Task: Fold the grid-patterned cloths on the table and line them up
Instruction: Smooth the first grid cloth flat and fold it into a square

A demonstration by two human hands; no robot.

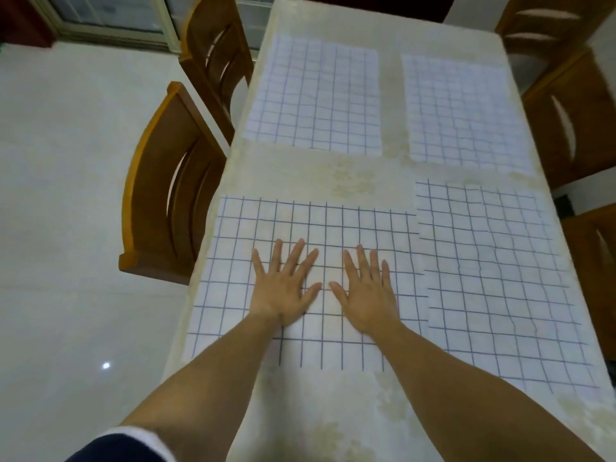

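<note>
- Left hand (286, 288) and right hand (366, 291) lay flat, palms down, fingers spread wide, side by side on the near-left cloth (240, 261); thumbs nearly met; nothing was gripped.
- Four grid cloths lay spread flat on the table (350, 411), two by two: near-left, near-right cloth (500, 278), far-left cloth (316, 95), far-right cloth (463, 111).
- Near-left cloth's left edge ran just inside the table's left edge; its right edge touched or slightly overlapped the near-right cloth, could not tell which.
- Near-right cloth reached close to the table's right edge.
- A bare strip of table separated the near pair from the far pair; another ran between the two far cloths.
- Open table remained near, under the forearms.
- Two chairs (173, 211) stood tucked close along the left side; more chairs (566, 118) stood on the right, partly cut off by the frame.
- Floor (66, 195) to the left was open.
- Far cloths appeared blurred; their grid lines were faint.
- Forearms hid part of the near-left cloth's near edge.
- A dark sleeve (120, 445) with a white cuff showed at the bottom left, cut off.
</note>
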